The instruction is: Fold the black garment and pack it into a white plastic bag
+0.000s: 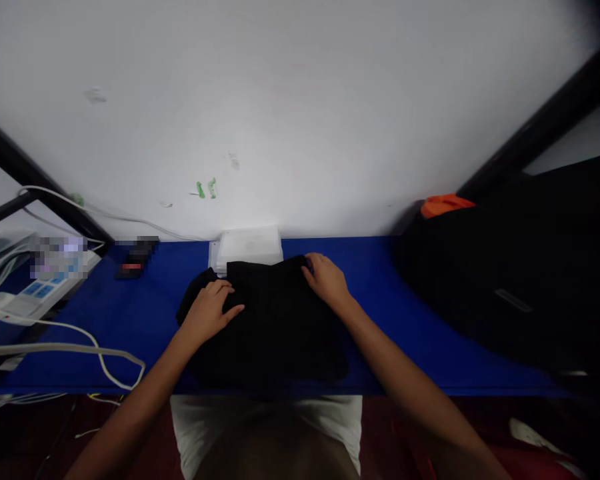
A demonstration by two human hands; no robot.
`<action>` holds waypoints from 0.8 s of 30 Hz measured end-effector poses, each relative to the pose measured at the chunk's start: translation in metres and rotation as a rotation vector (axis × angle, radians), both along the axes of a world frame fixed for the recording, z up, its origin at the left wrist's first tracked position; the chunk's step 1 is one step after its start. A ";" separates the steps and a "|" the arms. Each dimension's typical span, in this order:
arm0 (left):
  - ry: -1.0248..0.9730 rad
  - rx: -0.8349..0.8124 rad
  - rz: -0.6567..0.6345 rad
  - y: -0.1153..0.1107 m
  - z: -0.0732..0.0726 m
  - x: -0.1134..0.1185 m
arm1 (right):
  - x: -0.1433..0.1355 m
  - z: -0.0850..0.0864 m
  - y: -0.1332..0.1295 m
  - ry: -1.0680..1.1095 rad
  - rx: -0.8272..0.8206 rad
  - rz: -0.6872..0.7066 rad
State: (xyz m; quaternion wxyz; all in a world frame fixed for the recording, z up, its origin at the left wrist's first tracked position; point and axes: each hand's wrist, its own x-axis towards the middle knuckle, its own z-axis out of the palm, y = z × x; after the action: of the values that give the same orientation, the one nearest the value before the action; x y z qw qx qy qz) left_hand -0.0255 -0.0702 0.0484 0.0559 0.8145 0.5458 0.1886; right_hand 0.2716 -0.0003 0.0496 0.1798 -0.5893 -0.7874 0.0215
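A folded black cloth [275,327] lies in front of me, reaching to the table's near edge. Whether it is a garment I cannot make out, since its surface is very dark. My left hand [210,308] rests on its left part, thumb stretched out from the fingers. At the cloth's far right corner, my right hand [327,279] holds the edge between thumb and fingers. A darker rolled or bunched part [193,293] shows beside the left hand. Just behind the cloth sits a white box-like stack [250,245], partly covered by it.
A large black bag [490,287] stands on the blue table [375,267] at right, with an orange item [445,205] behind it. On the left are a power strip [45,290], a dark handheld object [137,258] and loose white cables [115,353]. A white wall [330,133] closes the back.
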 end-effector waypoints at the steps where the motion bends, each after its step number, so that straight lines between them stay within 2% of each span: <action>1: 0.018 -0.014 0.005 0.001 0.000 -0.001 | -0.002 0.003 0.000 0.002 0.020 -0.024; 3: 0.035 -0.039 0.011 0.002 0.000 -0.002 | -0.009 0.008 -0.007 -0.005 0.051 0.007; 5: 0.035 -0.059 0.000 0.003 0.003 -0.002 | -0.016 0.012 -0.018 -0.035 0.052 0.152; 8: 0.022 -0.078 -0.034 0.001 0.012 0.000 | -0.020 0.015 -0.035 -0.120 -0.060 0.412; 10: 0.028 -0.093 -0.050 -0.005 0.023 0.002 | -0.016 0.020 -0.043 -0.157 -0.147 0.487; 14: 0.098 -0.211 -0.077 -0.032 0.053 0.004 | 0.004 0.045 -0.065 -0.101 -0.204 0.494; 17: 0.067 -0.362 -0.158 -0.060 0.066 0.004 | 0.019 0.063 -0.090 -0.054 -0.345 0.520; 21: -0.047 -0.550 -0.254 -0.085 0.058 0.010 | 0.021 0.066 -0.122 -0.091 -0.560 0.500; 24: -0.149 -0.525 -0.227 -0.085 0.044 0.018 | 0.003 0.063 -0.134 -0.139 -0.516 0.351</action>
State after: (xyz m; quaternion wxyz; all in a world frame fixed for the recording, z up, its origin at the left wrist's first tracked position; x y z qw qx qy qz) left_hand -0.0079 -0.1548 0.0924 0.3254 0.8119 0.4758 0.0929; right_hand 0.2743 -0.1340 0.1128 -0.0363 -0.4707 -0.8560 0.2108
